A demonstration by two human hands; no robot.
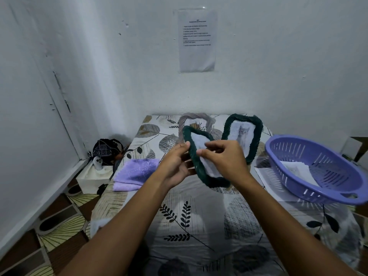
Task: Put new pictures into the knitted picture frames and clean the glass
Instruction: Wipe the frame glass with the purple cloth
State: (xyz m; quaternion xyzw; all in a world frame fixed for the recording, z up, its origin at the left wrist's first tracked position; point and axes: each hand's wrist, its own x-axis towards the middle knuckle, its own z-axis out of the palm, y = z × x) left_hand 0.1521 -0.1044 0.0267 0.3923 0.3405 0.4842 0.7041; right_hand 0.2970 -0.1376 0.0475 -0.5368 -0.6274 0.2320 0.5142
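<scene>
I hold a dark green knitted frame [196, 158] tilted above the table. My left hand [175, 164] grips its left edge from below. My right hand [223, 158] pinches the pale picture [199, 141] inside it with thumb and forefinger. A second dark green frame [256, 136] holding a cat picture lies behind, to the right. Behind the held frame lies a grey knitted frame [196, 116], with only the patterned cloth showing inside it. A folded purple cloth [135, 173] lies on the table at the left.
A purple plastic basket [318, 170] with white papers inside stands at the right, on a white sheet. The table [199, 216] wears a leaf-patterned cover and meets a white wall. Left of it, a white box [93, 179] carries a small white figure, with a dark bag behind.
</scene>
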